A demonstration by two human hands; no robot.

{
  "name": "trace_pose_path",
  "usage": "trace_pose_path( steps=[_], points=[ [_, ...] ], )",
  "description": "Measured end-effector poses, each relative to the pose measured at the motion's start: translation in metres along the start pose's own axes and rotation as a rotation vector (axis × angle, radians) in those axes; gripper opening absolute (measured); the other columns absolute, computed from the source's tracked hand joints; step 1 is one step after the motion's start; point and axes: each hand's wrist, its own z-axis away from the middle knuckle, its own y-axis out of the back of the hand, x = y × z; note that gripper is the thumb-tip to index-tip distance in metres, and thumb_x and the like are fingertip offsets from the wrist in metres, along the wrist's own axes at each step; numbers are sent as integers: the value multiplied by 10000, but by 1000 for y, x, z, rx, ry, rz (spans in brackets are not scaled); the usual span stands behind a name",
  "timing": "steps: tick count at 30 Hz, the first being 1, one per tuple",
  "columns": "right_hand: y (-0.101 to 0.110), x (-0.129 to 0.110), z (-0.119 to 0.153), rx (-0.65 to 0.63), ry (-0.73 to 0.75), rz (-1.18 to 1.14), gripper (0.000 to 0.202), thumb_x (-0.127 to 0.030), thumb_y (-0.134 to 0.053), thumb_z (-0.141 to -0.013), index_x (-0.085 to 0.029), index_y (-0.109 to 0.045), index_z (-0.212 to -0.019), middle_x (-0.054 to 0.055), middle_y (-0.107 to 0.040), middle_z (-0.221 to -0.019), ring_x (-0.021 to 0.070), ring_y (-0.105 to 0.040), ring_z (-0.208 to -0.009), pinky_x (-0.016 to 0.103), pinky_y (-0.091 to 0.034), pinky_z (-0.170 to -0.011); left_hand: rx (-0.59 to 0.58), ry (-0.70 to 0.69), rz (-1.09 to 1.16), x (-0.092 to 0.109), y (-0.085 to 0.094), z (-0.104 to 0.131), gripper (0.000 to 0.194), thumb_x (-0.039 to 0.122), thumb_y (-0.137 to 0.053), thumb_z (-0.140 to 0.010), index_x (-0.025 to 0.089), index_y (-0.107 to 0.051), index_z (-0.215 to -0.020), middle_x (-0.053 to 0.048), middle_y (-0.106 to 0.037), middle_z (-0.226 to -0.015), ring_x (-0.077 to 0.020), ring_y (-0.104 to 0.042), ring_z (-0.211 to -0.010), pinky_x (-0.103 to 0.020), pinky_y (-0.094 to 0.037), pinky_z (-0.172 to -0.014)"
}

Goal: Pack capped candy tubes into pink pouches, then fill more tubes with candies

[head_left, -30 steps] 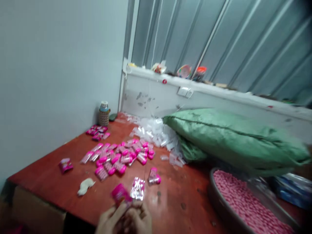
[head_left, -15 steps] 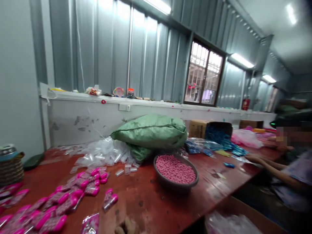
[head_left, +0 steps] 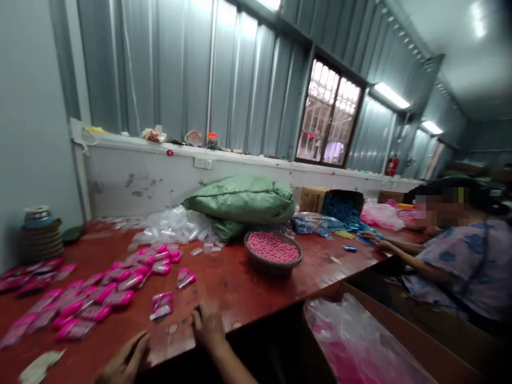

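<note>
At the red table (head_left: 234,285), the right hand (head_left: 208,324) rests (fingers loosely half-curled).

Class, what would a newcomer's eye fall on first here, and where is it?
Probably the bulging green sack, at the back of the red table. Just in front stands a bowl of pink pellets, while bright pink packets spread across the table's left side.
</note>
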Motion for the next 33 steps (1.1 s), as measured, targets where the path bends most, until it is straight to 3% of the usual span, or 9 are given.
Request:
trace_pose_path(
  steps=[2, 7, 14, 16, 19, 21, 24, 27, 33],
  points=[
    [7, -2, 1, -17, 20, 18, 105, -192, -493, -753, -193, -596, -770, 16, -645, -656, 157, -588, -600, 211, -355, -528, -42, -90, -41, -7, 3, 10, 201, 364, -575, -549, 341, -685, -715, 27, -696, -857, -267, -621, -838, -312, -468, -723],
    [3, 5, 1, -135, 31, -51, 216, -248, -387, -841, -171, -582, -890, 68, -652, -780, 165, -589, -686, 227, -362, -607, 20, -113, -159, -9, -12, 13, 275, 385, -468, -754, 241, -660, -889, -49, -678, -924, -205, -611, -859, -276, -422, -802],
    [-4, 14, -2, -194, 64, -97, 273, -320, -355, -850, -174, -575, -918, 67, -654, -789, 173, -598, -678, 240, -368, -611, 27, -42, -88, -10, -16, 16, 277, 389, -481, -775, 214, -657, -899, -57, -680, -820, -190, -616, -769, -267, -432, -736],
    [-4, 15, -1, -195, 69, -103, 281, -329, -351, -850, -175, -574, -922, 68, -654, -789, 178, -602, -685, 244, -370, -611, 37, -18, -34, -7, -15, 10, 295, 400, -463, -787, 210, -653, -910, -44, -678, -780, -186, -621, -735, -268, -444, -710],
    [-4, 16, 0, -202, 71, -109, 283, -344, -353, -849, -181, -575, -914, 64, -655, -791, 184, -606, -691, 247, -372, -610, 29, -125, -143, -1, -18, -13, 319, 375, -405, -830, 204, -630, -978, -60, -664, -923, -181, -603, -860, -267, -429, -783],
    [-4, 16, 0, -205, 72, -110, 282, -346, -351, -849, -185, -574, -915, 62, -656, -799, 183, -607, -698, 247, -373, -613, -44, -213, -322, -1, -24, -33, 312, 341, -396, -845, 207, -603, -1036, -70, -613, -1074, -182, -540, -1005, -283, -378, -879],
    [-4, 14, -1, -199, 67, -108, 282, -338, -351, -846, -183, -578, -912, 64, -655, -796, 184, -604, -694, 249, -372, -608, -153, -236, -457, -9, -36, -55, 284, 320, -467, -816, 212, -599, -1042, -80, -557, -1171, -230, -432, -1138, -384, -282, -970],
    [-3, 13, -3, -194, 60, -112, 278, -340, -367, -839, -179, -589, -882, 67, -653, -771, 185, -600, -676, 251, -370, -595, -213, -224, -517, -20, -45, -62, 282, 316, -502, -795, 217, -601, -1040, -92, -527, -1207, -278, -383, -1173, -482, -227, -975],
    [-1, 17, -1, -230, 56, -152, 267, -356, -387, -835, -187, -591, -867, 66, -651, -803, 182, -594, -699, 261, -390, -632, -258, -215, -616, -25, -49, -59, 275, 326, -449, -823, 236, -619, -1019, -79, -465, -1275, -297, -319, -1213, -510, -194, -979]
  ],
)
